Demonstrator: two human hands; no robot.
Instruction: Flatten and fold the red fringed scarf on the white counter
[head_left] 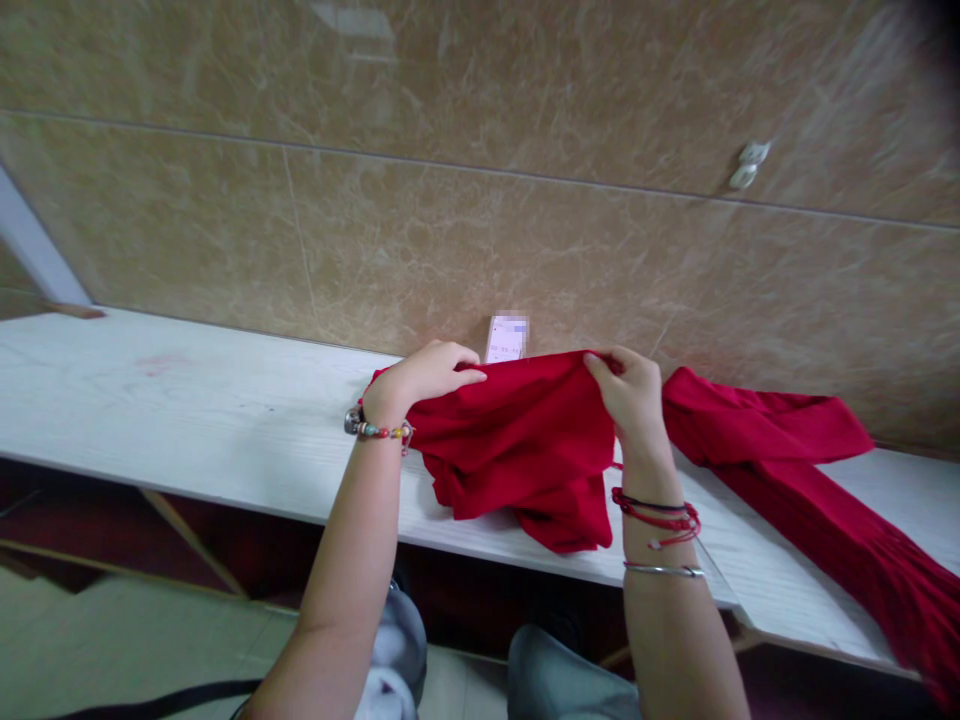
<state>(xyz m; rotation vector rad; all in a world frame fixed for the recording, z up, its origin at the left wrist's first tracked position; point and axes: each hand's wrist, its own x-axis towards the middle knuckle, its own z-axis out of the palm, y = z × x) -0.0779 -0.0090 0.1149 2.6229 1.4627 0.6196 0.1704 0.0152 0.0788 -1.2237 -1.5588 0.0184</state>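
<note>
A red cloth (517, 440) is stretched between my two hands above the white shelf top, its lower part hanging in loose folds towards the front edge. My left hand (435, 375) grips its upper left edge, with the thumb pointing right. At the upper right corner, my right hand (628, 385) pinches the fabric between thumb and fingers. Just to the right of that hand lies a red scarf (765, 420), folded over itself, with a fringed end reaching the shelf's front edge. Whether the held cloth has a fringe cannot be made out.
Behind the cloth a phone (506, 338) with a lit screen leans against the brown tiled wall (450, 230). A small white hook (750, 165) is fixed to the wall. The white shelf top (187, 400) has dark open compartments below its front edge.
</note>
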